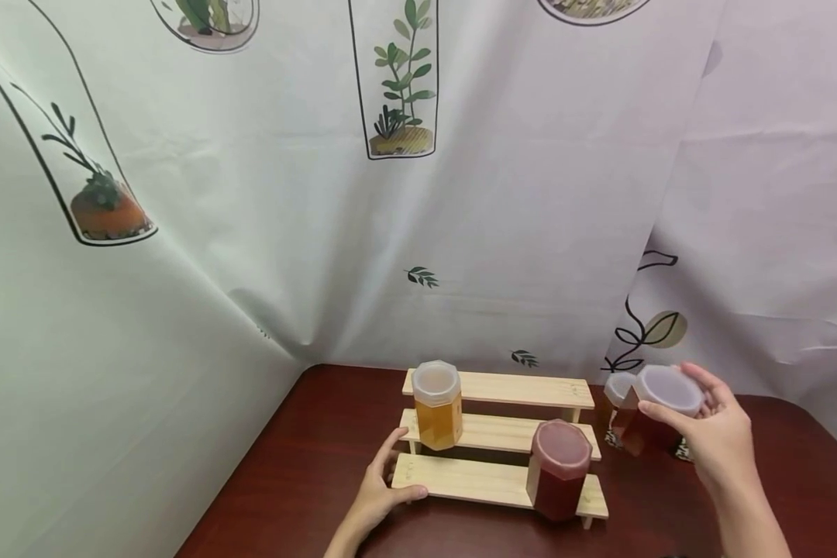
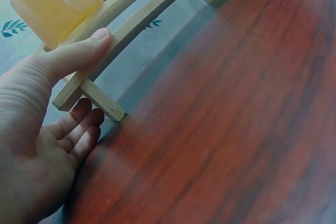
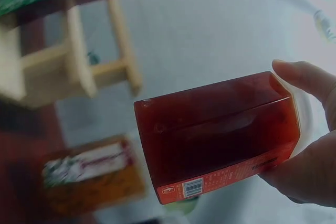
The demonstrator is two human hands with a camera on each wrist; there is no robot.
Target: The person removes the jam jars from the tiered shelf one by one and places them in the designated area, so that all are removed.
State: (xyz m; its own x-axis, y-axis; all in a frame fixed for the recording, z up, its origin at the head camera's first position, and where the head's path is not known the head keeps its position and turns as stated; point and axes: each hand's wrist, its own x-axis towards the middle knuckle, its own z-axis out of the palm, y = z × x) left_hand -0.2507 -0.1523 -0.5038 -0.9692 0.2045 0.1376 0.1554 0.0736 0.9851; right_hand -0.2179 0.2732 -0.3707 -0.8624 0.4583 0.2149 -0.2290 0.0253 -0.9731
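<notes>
My left hand (image 1: 375, 490) grips the left end of a three-step wooden rack (image 1: 470, 479). In the left wrist view the thumb (image 2: 86, 53) lies along a board and the fingers curl below it. My right hand (image 1: 725, 426) holds a dark red jar (image 3: 220, 135) by its whitish lid, raised and tilted, to the right of the rack. An amber jar (image 1: 439, 422) with a pale lid stands at the left of the middle step. Another dark red jar (image 1: 558, 488) stands on the front step near its right end.
Behind the raised jar, a white-lidded jar (image 1: 621, 385) on the table is partly hidden; the right wrist view shows a blurred, labelled amber jar (image 3: 100, 182). The rack sits on a dark red wooden table (image 1: 272, 480). A printed cloth (image 1: 516, 232) hangs behind it.
</notes>
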